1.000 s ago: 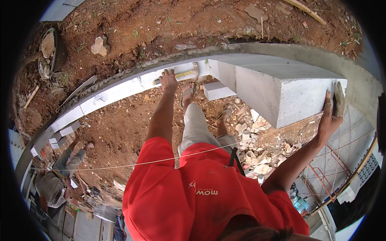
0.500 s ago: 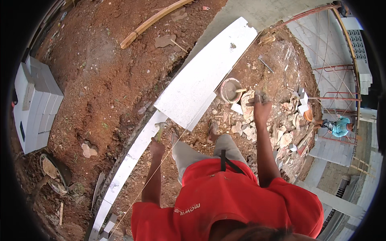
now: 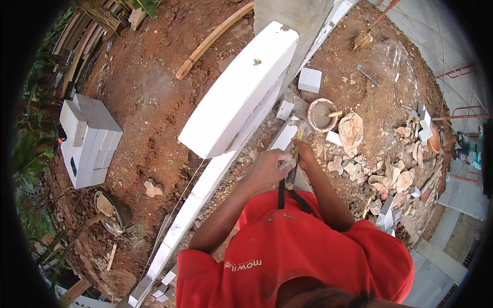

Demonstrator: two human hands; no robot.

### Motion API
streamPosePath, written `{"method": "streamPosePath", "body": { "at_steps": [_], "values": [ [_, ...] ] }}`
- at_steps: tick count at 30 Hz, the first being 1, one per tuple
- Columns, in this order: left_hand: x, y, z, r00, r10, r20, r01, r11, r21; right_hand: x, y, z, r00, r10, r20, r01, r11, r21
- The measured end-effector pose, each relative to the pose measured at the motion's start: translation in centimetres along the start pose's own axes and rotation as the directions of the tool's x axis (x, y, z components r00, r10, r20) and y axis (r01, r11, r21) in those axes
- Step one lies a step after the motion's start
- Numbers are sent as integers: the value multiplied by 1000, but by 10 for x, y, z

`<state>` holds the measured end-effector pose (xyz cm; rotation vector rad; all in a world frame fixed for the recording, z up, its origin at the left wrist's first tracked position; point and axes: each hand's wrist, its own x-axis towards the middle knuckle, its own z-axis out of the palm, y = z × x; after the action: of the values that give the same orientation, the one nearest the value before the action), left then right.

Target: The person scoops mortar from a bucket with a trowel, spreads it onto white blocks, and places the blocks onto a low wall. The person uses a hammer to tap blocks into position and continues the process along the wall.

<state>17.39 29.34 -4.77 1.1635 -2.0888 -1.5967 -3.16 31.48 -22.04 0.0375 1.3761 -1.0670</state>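
In front of my body my two hands are close together. My right hand [image 3: 306, 155] wraps round the handle of a hammer [image 3: 298, 137], its head up and pointing away from me. Right beside the handle, my left hand [image 3: 275, 165] has its fingers curled in a pinch; whether anything small sits in them is hidden. Ahead and to the left, a low wall of white blocks [image 3: 209, 177] runs diagonally, with a taller white section [image 3: 236, 84] on it. A taut string [image 3: 189, 187] follows the wall's left side.
A bucket of grey mortar [image 3: 322, 114] with a wooden handle in it stands ahead right, near a white block [image 3: 310, 80] and a crumpled sack [image 3: 351, 132]. Rubble stones [image 3: 395, 177] lie at right. Stacked blocks [image 3: 92, 138] stand left. Another person [image 3: 468, 150] is at the right edge.
My hands have come together before my body. The hammer has passed from my left hand to my right. My view has shifted, so the wall now stands more to the left.
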Motion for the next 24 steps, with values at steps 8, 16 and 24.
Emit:
{"method": "streamPosePath", "body": {
  "at_steps": [8, 16, 24],
  "values": [
    [88, 54, -227, 915, 34, -403, 134, 914, 384, -85, -130, 12, 915, -399, 59, 403, 893, -203],
    [158, -4, -240, 919, -294, 263, 208, 928, 308, -159, -150, 92, 721, -690, 64, 641, 629, -439],
    [163, -21, -237, 973, -211, 98, 138, 864, 485, -173, -163, 135, 685, -726, 62, 664, 586, -465]
  ]
}}
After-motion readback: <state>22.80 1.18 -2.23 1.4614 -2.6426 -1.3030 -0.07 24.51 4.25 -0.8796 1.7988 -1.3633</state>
